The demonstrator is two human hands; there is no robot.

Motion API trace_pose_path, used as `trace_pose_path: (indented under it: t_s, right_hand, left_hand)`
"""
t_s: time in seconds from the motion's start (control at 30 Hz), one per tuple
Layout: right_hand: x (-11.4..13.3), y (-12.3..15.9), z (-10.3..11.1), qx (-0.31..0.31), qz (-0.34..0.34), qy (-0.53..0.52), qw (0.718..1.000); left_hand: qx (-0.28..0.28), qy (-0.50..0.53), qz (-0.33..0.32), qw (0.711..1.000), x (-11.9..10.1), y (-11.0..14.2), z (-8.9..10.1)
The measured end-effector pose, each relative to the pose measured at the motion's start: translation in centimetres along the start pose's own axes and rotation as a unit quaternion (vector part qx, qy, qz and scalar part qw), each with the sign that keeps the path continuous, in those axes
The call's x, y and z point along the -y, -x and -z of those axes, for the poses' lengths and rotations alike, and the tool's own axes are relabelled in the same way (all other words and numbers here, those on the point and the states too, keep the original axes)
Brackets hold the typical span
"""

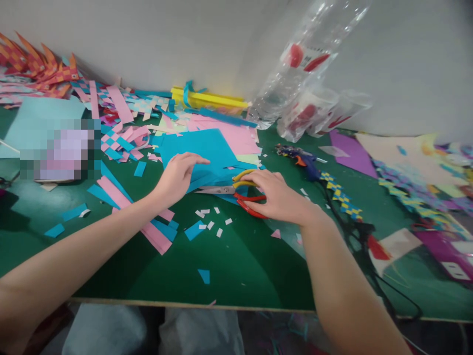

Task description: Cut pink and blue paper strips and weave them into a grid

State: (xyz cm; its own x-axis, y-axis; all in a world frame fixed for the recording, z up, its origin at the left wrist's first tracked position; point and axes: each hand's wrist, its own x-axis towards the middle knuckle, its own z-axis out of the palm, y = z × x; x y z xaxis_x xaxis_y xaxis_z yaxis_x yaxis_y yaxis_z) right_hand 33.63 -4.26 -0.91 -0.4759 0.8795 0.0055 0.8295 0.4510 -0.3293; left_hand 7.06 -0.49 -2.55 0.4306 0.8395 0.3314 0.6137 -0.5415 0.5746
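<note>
While my right hand (278,197) grips red-and-yellow-handled steel scissors (234,189) at the near edge of a blue paper sheet (201,146), my left hand (178,176) curves over it, its grip unclear. Left of the sheet, pink and blue paper strips (157,237) lie cut; the sheet looks mostly uncut. Behind it, rightward, a clear plastic bottle's (278,83) red-marked label (305,58) is unreadable.

Scissor handles (241,198) yellow, red; sheet (201,146) blue; woven strip (337,193) yellow-blue checked.

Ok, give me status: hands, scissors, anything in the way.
Right hand on scissors; left hand at blue sheet, contact unclear. Scissors point leftward, near left hand. White scraps close by, probably not blocking.
</note>
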Motion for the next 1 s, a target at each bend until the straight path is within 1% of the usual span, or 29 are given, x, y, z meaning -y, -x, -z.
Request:
trace_pose_path:
  t_s: [0.03,0.07,0.1,0.13,0.2,0.27,0.3,0.43,0.5,0.67,0.83,1.0]
  right_hand:
    - [-0.1,0.0,0.0,-0.001,-0.001,0.0,1.0]
    - [-0.1,0.0,0.0,0.0,-0.002,-0.001,1.0]
    - [-0.2,0.0,-0.1,0.005,-0.003,-0.002,1.0]
    - [-0.2,-0.1,-0.1,0.011,-0.003,-0.004,1.0]
    - [-0.2,-0.2,-0.2,0.024,-0.005,-0.006,1.0]
    - [0.0,-0.4,-0.3,0.032,-0.006,-0.007,0.999]
    - [0.1,-0.5,-0.4,0.034,-0.007,-0.006,0.999]
    - [0.5,-0.6,-0.4,0.041,-0.002,-0.01,0.999]
    - [0.6,-0.6,-0.3,0.044,-0.002,-0.013,0.999]
    - [0.2,-0.1,-0.1,0.05,-0.003,-0.025,0.998]
    - [0.2,0.0,0.1,0.05,-0.01,-0.027,0.998]
    - [0.7,-0.3,-0.1,0.054,-0.005,-0.025,0.998]
  left_hand:
    - [0.014,0.002,-0.022,1.0,0.3,0.0,0.6]
    - [0.041,-0.014,-0.047,0.998,0.7,0.2,1.1]
    - [0.081,-0.038,-0.075,0.993,1.2,0.5,1.5]
    - [0.117,-0.065,-0.103,0.986,1.8,0.8,1.9]
    - [0.166,-0.118,-0.136,0.969,3.0,1.6,2.3]
    - [0.174,-0.151,-0.146,0.962,3.7,2.1,2.5]
    - [0.168,-0.159,-0.147,0.962,3.9,2.3,2.5]
    - [0.132,-0.186,-0.166,0.959,3.5,2.5,2.7]
    - [0.126,-0.195,-0.175,0.957,3.2,2.5,2.7]
    - [0.16,-0.202,-0.177,0.95,3.6,2.4,2.5]
    - [0.172,-0.21,-0.205,0.941,3.9,1.8,2.8]
    - [0.205,-0.199,-0.235,0.929,4.0,1.5,3.1]
